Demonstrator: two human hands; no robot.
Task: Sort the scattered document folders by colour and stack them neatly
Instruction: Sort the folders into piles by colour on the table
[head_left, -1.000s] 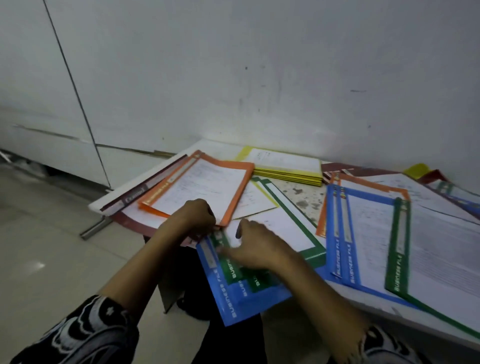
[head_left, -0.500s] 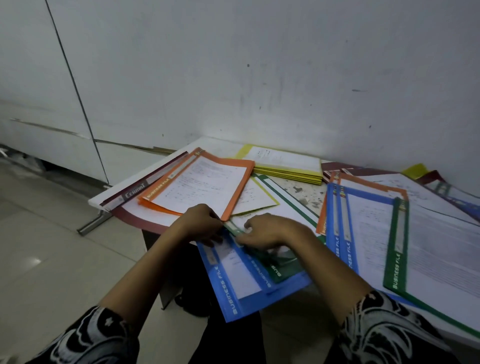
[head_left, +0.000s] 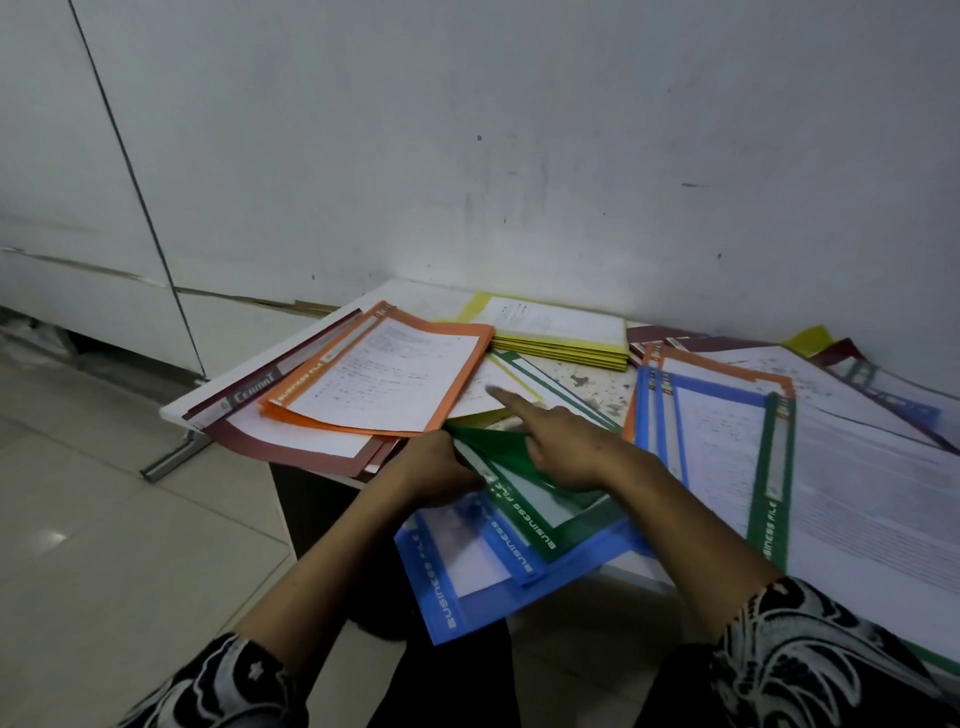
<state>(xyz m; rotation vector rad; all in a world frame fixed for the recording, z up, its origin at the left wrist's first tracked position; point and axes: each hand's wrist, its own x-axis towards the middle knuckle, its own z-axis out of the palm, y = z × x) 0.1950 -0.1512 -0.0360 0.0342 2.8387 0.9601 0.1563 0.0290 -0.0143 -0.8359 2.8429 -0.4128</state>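
Coloured folders lie scattered on a white table (head_left: 291, 358). At the near edge a green folder (head_left: 524, 501) lies across two blue folders (head_left: 452, 587) that overhang the table. My left hand (head_left: 436, 475) grips the green folder's left corner. My right hand (head_left: 563, 441) pinches the green folder's lifted cover, with the index finger stretched out toward the far left. Behind the hands an orange folder (head_left: 384, 379) rests on maroon folders (head_left: 291, 449). A neat yellow stack (head_left: 563, 340) sits by the wall.
On the right, blue folders (head_left: 670, 415), an orange one (head_left: 727, 364) and a green-edged one (head_left: 774, 493) overlap under loose white sheets. More maroon and yellow folders lie against the wall (head_left: 519, 156). Tiled floor (head_left: 104, 519) lies to the left of the table.
Both hands have drawn closer together on the green folder and raised its cover. My right index finger now points outward. The blue folders shifted slightly beneath.
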